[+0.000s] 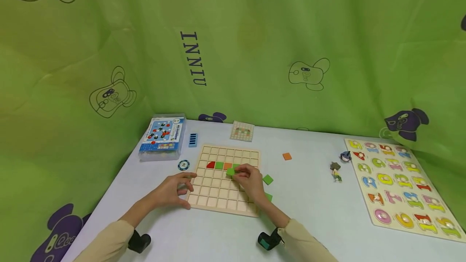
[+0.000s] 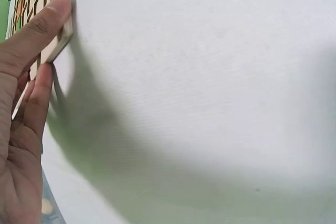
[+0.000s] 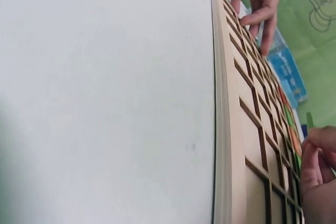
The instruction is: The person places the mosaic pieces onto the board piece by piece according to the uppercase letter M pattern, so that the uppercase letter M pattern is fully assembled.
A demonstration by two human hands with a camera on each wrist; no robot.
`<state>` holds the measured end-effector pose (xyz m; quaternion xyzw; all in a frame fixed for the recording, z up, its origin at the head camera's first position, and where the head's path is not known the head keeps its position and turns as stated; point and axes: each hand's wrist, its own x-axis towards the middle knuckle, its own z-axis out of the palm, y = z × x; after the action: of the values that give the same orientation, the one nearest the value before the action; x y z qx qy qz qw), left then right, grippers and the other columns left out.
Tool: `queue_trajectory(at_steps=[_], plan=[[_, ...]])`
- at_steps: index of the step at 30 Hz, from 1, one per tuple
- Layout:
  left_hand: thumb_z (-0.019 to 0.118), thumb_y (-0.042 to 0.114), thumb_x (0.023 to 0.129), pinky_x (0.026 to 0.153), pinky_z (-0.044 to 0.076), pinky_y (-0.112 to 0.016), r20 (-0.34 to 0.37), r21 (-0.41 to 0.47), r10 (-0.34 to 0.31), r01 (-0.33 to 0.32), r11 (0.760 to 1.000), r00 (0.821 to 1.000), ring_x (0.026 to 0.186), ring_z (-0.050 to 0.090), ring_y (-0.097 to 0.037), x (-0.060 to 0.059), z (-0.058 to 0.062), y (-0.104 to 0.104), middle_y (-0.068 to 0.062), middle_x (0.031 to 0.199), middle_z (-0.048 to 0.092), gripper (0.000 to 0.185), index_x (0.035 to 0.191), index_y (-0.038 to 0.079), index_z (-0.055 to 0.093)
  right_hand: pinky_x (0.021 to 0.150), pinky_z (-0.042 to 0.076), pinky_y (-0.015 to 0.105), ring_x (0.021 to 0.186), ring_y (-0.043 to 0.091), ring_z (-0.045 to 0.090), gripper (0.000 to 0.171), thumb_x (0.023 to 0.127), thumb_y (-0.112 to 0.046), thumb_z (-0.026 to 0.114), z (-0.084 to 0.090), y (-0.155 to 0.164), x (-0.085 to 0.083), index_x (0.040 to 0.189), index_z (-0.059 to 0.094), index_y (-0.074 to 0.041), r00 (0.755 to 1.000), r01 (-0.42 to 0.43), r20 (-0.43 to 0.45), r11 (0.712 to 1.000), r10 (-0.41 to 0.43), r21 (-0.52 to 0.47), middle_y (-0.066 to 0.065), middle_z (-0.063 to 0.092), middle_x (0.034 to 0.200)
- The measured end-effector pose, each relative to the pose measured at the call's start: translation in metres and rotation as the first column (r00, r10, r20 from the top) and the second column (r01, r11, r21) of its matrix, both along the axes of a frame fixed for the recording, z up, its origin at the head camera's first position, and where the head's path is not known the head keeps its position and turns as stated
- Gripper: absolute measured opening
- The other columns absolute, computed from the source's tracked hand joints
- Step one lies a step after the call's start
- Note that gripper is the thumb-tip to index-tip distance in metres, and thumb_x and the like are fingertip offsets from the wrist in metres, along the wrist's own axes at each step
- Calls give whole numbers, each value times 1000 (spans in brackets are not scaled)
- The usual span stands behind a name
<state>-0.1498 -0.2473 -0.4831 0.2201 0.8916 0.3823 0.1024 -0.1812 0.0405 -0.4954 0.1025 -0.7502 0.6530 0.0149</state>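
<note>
A wooden grid board (image 1: 207, 191) lies on the table between my hands. One of its rows holds a red piece (image 1: 210, 165), a green tile (image 1: 219, 165), an orange tile (image 1: 227, 166) and another green tile, partly covered by my fingers. My right hand (image 1: 252, 181) pinches a loose green tile (image 1: 230, 172) just in front of that row, above the board. At the board's near left corner rests my left hand (image 1: 170, 191); its thumb (image 2: 47, 19) touches the rim, and the fingers spread loosely along the left edge.
Right of the board lie a green tile (image 1: 267, 179), another partly behind my wrist, and an orange tile (image 1: 287, 156). A pattern card (image 1: 242, 132) is behind it. A boxed set (image 1: 162, 138) and a round chip (image 1: 183, 165) sit left; small figures (image 1: 335, 172) and a number puzzle (image 1: 395, 189) far right.
</note>
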Motion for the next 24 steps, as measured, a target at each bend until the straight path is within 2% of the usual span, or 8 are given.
queue_trajectory(at_steps=[2, 8, 12, 15, 19, 24], plan=[[90, 15, 62, 83, 53, -21, 11, 38, 3, -4, 999, 1000, 127, 42, -45, 2, -1, -1, -18, 139, 47, 33, 84, 11, 67, 69, 54, 17, 82, 33, 68, 20, 79, 7, 72, -10, -3, -4, 98, 65, 9, 1000, 9, 17, 1000, -9, -3, 22, 68, 95], [89, 12, 63, 85, 53, -24, 69, 138, 24, -34, 990, 997, 126, 42, -46, 7, -4, -4, -20, 141, 44, 32, 88, 7, 70, 70, 55, 19, 83, 35, 68, 22, 78, 8, 72, -9, -13, -2, 99, 64, 11, 1000, -14, 17, 999, 15, -45, 23, 67, 98], [89, 13, 63, 84, 53, -24, 73, 142, 42, -52, 988, 996, 125, 45, -44, 7, -6, -5, -18, 141, 44, 33, 90, 7, 70, 71, 56, 20, 83, 32, 68, 22, 79, 7, 73, -9, -21, -1, 98, 63, 11, 999, -24, -27, 1000, 24, -20, 22, 66, 99], [89, 14, 63, 84, 53, -23, 72, 144, 46, -56, 988, 996, 125, 46, -43, 7, -7, -5, -18, 142, 44, 34, 90, 8, 71, 71, 55, 19, 83, 31, 67, 23, 78, 6, 74, -11, -27, -1, 98, 64, 10, 999, -16, -29, 1000, 16, -10, 21, 66, 98], [89, 14, 62, 84, 53, -23, 86, 167, 42, -56, 984, 995, 125, 45, -43, 6, -8, -5, -17, 142, 44, 34, 90, 7, 70, 71, 56, 20, 82, 31, 68, 23, 77, 7, 74, -14, -33, -2, 97, 64, 11, 1000, -7, -24, 999, 6, -35, 22, 67, 96], [90, 14, 62, 84, 53, -23, 83, 165, 46, -59, 984, 996, 127, 42, -44, 6, -9, -5, -16, 142, 45, 34, 88, 9, 70, 70, 56, 21, 80, 30, 68, 22, 76, 11, 73, -16, -38, -2, 96, 64, 11, 998, -12, -59, 999, 9, -39, 23, 66, 94]])
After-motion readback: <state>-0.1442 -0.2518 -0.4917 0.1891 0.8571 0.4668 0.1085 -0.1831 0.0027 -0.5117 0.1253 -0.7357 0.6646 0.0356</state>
